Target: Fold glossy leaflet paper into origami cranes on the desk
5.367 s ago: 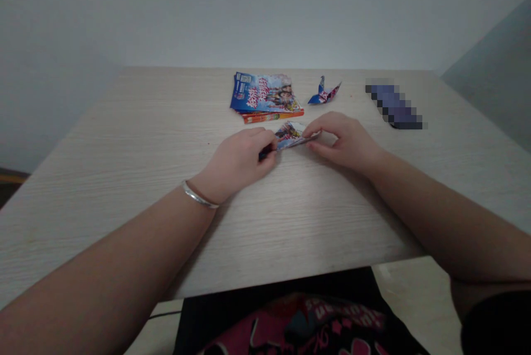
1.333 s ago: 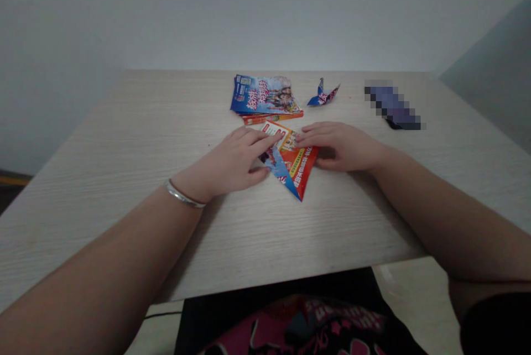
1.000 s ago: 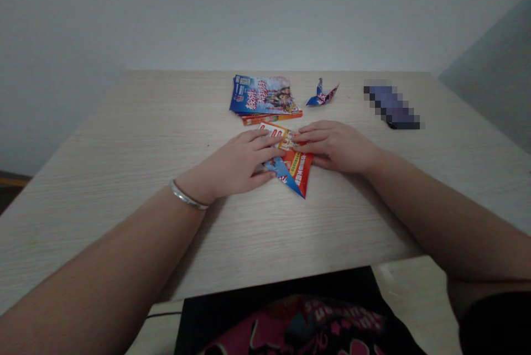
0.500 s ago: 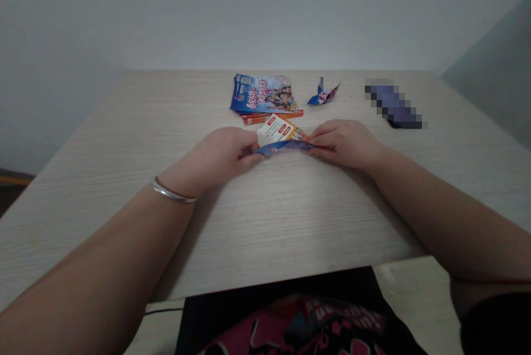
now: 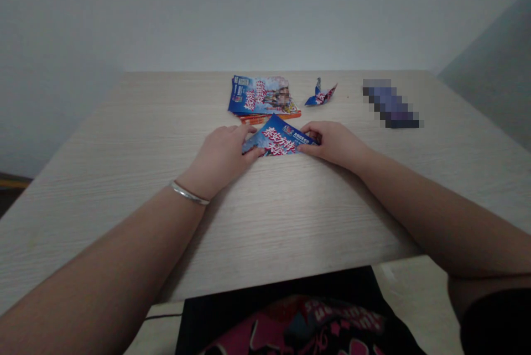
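A blue printed paper, folded into a triangle with its tip pointing away from me, lies between my hands in the middle of the table. My left hand grips its left corner, thumb on top near the lower edge. At the right corner, my right hand pinches the paper between thumb and curled fingers. White and red lettering covers the side that faces up. Just behind it rests a stack of printed flyers, blue on top with orange edges showing below. A folded paper crane stands right of the stack.
A pixelated dark flat object lies at the right rear of the pale wood-grain table. The table's far edge meets a grey wall. My lap in dark printed clothing shows below the near edge.
The paper's raised near flap has gone over, away from me, covering the white printed inside. A blue triangle now faces up. Both hands still hold its side corners.
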Tool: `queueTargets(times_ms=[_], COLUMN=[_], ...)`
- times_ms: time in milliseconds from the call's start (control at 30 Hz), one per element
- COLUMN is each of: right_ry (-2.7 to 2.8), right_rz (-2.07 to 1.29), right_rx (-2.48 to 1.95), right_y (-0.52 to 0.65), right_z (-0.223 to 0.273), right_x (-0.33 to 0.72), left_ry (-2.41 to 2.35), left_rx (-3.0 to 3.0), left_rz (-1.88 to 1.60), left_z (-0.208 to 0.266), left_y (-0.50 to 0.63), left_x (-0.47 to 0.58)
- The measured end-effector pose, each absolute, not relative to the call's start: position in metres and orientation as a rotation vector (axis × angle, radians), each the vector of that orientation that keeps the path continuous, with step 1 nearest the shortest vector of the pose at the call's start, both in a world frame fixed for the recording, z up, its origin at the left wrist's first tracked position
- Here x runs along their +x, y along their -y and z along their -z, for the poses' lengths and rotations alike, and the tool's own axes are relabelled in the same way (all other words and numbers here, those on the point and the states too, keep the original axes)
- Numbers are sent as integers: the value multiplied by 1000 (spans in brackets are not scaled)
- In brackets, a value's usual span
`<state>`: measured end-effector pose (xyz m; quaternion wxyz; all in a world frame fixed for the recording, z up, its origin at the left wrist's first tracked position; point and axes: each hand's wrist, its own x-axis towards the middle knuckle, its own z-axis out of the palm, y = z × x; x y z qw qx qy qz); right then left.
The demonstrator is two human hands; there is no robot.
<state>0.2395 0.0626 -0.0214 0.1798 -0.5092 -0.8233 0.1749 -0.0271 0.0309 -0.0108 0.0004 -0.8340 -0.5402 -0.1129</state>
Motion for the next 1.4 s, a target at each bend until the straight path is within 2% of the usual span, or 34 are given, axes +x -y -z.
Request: queueTargets(times_ms=[233,767,1000,1200,1400], right_ry=[2364,2367,2342,2449,2640], right_rz=[-696,-842,-527,-277,-397], right_rx=[-1410,-1346,-1008,-894,-673], right_y=[-72,-79,-74,-67,-60], right_z=[17,20,23,18,14], right_x=[267,292,280,264,262], left_ry=[1664,1736,1889,1514,1306], left_rx=[-2659,-3031,-2874,-2812,-2960], left_rz=[183,242,497,535,387], left_z=[10,1,5,7,-3], left_y=[-39,-49,-42,-42,-34], left_x=[-39,-60,-51,-46,-38])
